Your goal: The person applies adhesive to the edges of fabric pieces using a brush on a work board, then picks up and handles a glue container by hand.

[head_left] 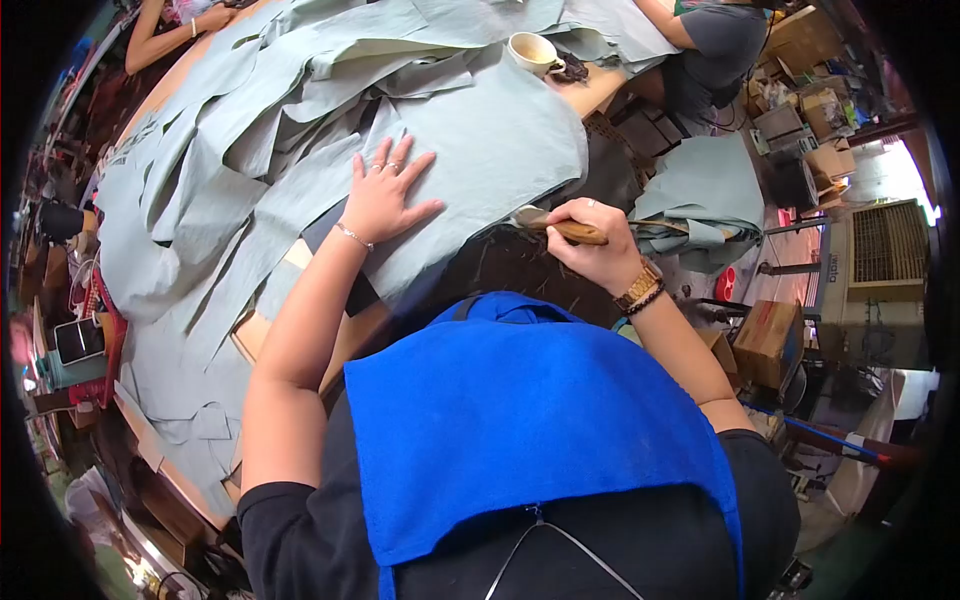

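Note:
My left hand (pixel 390 195) lies flat with its fingers spread on a large grey-green sheet (pixel 500 130) that looks like leather or cloth. In my right hand (pixel 595 245) is a wooden-handled tool (pixel 572 230), gripped between thumb and fingers. The tool's pale, rounded head touches or sits just beside the lower right edge of the sheet. Whether that head is a blade or a brush cannot be made out. Heaped, creased sheets (pixel 210 150) of the same colour lie to the left of my left hand.
A white cup (pixel 533 52) stands at the table's far edge beside a dark crumpled thing. More sheets (pixel 705 195) hang in a pile at the right. Another person (pixel 715 50) is at the upper right, and a person's arm (pixel 165 35) shows at the upper left. Cardboard box (pixel 768 342) at right.

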The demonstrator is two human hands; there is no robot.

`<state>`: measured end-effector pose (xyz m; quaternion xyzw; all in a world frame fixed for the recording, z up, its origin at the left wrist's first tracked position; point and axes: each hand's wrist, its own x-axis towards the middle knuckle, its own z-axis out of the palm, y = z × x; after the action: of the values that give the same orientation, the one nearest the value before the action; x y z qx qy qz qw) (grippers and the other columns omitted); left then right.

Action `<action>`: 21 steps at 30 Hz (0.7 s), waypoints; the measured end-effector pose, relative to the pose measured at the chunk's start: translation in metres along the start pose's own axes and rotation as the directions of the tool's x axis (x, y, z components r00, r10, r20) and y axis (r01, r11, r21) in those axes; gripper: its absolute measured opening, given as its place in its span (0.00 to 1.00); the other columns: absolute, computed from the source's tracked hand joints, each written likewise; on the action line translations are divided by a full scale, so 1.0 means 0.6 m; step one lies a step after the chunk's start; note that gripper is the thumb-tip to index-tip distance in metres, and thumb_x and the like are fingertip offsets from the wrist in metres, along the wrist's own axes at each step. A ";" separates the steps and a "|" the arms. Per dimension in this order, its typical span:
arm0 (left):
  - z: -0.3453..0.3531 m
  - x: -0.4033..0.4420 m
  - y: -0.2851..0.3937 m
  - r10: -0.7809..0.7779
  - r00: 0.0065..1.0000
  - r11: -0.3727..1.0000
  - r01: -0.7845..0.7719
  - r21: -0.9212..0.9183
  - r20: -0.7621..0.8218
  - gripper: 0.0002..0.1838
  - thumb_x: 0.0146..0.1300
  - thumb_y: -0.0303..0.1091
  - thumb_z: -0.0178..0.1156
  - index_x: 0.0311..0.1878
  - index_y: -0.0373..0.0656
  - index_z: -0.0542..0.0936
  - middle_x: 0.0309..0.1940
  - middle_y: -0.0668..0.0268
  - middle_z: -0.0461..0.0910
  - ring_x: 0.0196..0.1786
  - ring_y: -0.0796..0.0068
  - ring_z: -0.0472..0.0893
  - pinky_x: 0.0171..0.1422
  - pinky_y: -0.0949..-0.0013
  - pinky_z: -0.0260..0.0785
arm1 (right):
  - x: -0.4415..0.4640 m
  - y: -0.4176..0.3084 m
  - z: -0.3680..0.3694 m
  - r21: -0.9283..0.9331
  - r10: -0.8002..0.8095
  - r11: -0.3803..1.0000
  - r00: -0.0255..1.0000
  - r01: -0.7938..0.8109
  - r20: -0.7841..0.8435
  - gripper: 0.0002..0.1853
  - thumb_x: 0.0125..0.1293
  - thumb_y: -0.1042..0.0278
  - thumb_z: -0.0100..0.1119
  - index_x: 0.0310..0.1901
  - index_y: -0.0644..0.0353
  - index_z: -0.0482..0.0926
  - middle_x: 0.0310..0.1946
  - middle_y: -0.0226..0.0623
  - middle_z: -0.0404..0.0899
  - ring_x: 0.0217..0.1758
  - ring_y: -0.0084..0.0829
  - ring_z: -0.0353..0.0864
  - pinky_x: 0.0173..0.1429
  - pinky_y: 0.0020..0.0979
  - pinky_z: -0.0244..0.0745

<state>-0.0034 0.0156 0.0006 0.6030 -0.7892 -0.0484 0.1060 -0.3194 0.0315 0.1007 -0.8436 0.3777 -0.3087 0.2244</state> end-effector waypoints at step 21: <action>0.007 0.058 -0.016 0.146 0.989 0.989 -0.146 0.014 -0.009 0.43 0.60 0.76 0.49 0.75 0.66 0.64 0.79 0.59 0.54 0.80 0.49 0.51 0.76 0.28 0.39 | 0.033 -0.021 0.025 0.069 -0.168 0.985 0.976 0.160 0.135 0.09 0.53 0.76 0.68 0.37 0.60 0.82 0.32 0.41 0.84 0.35 0.38 0.85 0.41 0.32 0.80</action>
<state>-0.0041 -0.0206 -0.0017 0.5447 -0.8308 -0.0321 0.1093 -0.2922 0.0259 0.1049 -0.8847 0.2810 -0.2768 0.2483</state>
